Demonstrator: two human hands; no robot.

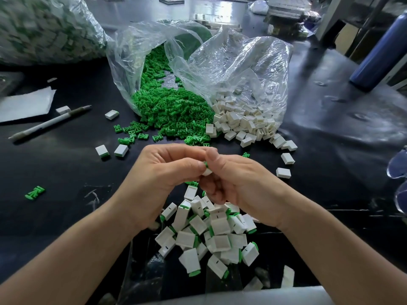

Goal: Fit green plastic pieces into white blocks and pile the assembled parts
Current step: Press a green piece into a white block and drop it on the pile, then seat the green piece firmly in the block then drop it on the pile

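Note:
Both hands meet above the dark table. My left hand [164, 172] and my right hand [233, 183] pinch one small white block [207, 172] between them, with a green piece [206, 164] showing at its top edge. Most of the block is hidden by fingers. Below the hands lies a pile of assembled parts [211, 236], white blocks with green ends. Loose green pieces [169, 111] spill from a clear bag, and loose white blocks [242, 122] spill from a second clear bag beside it.
A pen [49, 123] and white paper [24, 104] lie at the left. A large bag of finished parts [44, 29] sits at the back left. A blue bottle [378, 53] stands at the right. Stray blocks [283, 172] and green pieces [34, 192] dot the table.

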